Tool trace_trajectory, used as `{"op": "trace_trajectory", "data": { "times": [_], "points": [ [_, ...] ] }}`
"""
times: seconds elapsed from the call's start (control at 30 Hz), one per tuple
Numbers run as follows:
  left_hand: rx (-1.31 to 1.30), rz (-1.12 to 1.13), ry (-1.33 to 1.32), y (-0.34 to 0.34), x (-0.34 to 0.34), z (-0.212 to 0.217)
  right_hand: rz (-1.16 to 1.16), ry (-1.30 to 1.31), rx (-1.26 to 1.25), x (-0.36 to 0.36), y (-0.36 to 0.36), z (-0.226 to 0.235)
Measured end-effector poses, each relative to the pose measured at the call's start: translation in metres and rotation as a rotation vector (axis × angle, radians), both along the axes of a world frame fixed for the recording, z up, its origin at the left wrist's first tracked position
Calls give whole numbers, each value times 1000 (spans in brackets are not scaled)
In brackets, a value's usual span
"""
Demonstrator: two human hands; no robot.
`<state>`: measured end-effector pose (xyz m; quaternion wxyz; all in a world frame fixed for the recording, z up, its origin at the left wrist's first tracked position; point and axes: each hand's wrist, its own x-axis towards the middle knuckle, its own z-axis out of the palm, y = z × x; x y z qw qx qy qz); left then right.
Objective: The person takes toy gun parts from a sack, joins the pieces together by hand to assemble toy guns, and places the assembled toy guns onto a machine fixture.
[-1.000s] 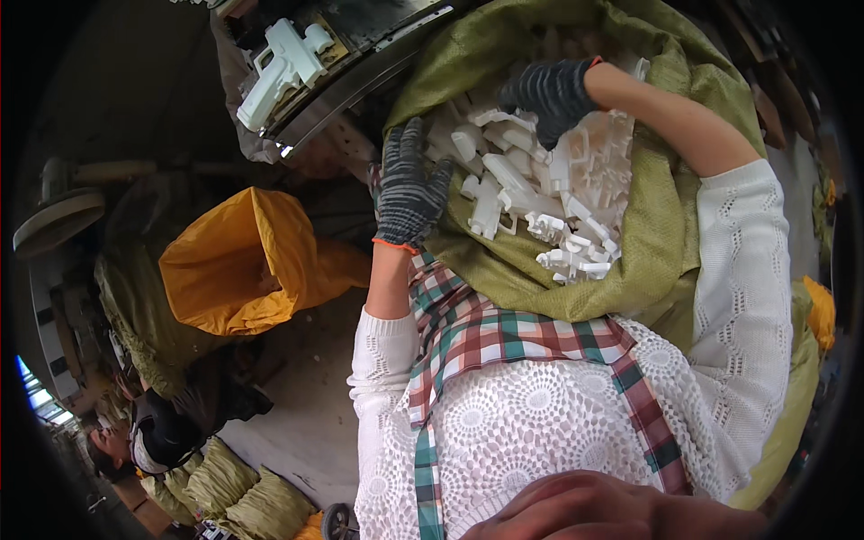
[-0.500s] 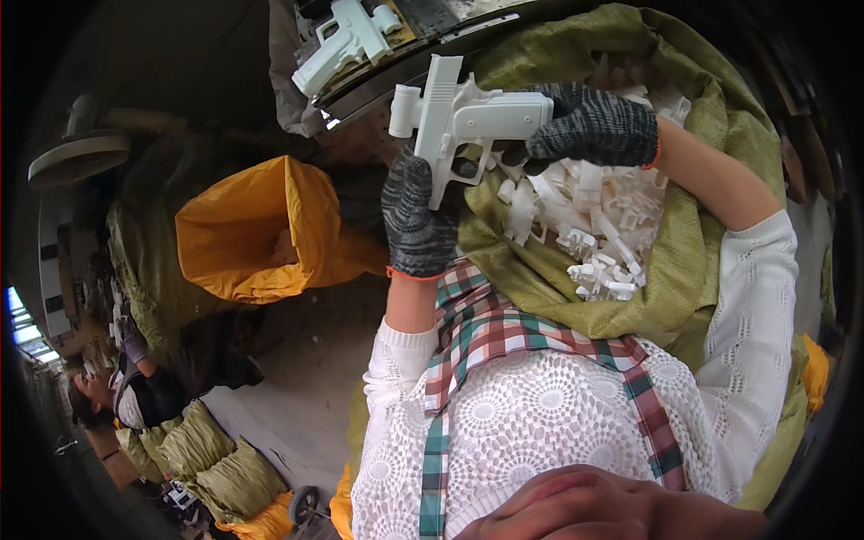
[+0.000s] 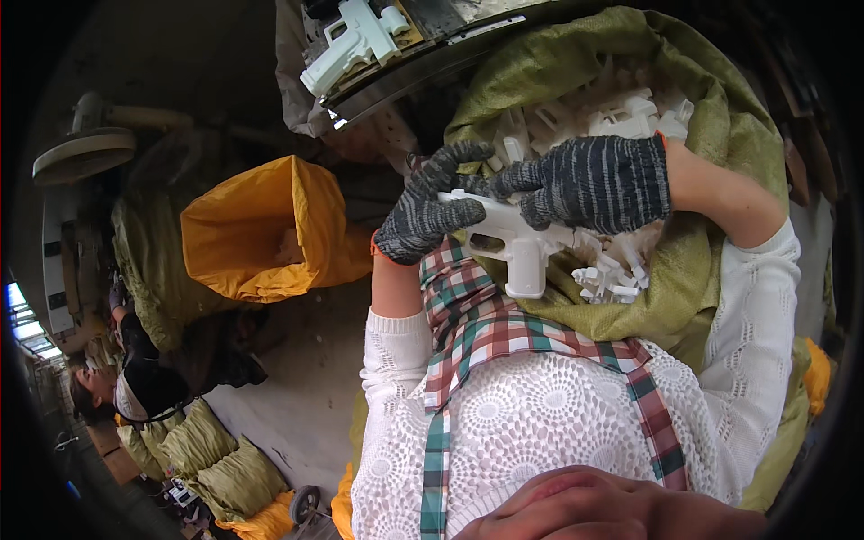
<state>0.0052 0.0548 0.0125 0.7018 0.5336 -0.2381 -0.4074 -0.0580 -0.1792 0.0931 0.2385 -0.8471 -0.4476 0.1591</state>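
Note:
A white plastic toy pistol (image 3: pixel 525 255) is held crosswise before my chest, its grip hanging down toward my apron. My left hand (image 3: pixel 425 214), in a dark grey striped knit glove, grips its left end. My right hand (image 3: pixel 598 184), gloved the same way, closes over its upper right part and hides much of it. Just behind and below the hands gapes an olive woven sack (image 3: pixel 499 99) holding many white plastic pieces (image 3: pixel 621 117). A second white toy pistol (image 3: pixel 364 45) lies on the bench at the top.
The dark-edged workbench (image 3: pixel 432 49) runs along the top. Left of my hands stands an open yellow sack (image 3: pixel 229 238). A round lamp-like fixture (image 3: pixel 85 153) juts out at far left. Another person (image 3: pixel 148 378) works there, near stacked olive sacks (image 3: pixel 216 463) and a small wheel (image 3: pixel 304 504).
The toy pistol has turned, so its grip now points down instead of right, and it sits lower. My right hand has shifted from the grip to its upper part.

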Motion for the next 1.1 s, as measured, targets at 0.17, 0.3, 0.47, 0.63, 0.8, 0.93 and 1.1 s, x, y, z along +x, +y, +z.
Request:
{"op": "trace_trajectory", "data": {
  "times": [0.17,0.3,0.47,0.63,0.8,0.93,1.1],
  "points": [
    [51,-29,-18,-3,-4,-19,120,-134,-158,-5,5,-10],
    [45,208,-161,-10,-5,-13,109,-212,80,5,0,-8],
    [-9,845,-204,3,13,-17,-229,-221,288,39,-58,18],
    [188,1250,-1033,18,41,-10,-599,-247,165,49,-71,55],
    [329,1175,-1535,19,85,12,-609,-86,240,43,-60,51],
    [830,734,-1220,9,122,49,-556,-121,243,48,-58,43],
    [1223,534,-1561,13,128,87,-536,-234,236,69,-52,31]
  ]
}}
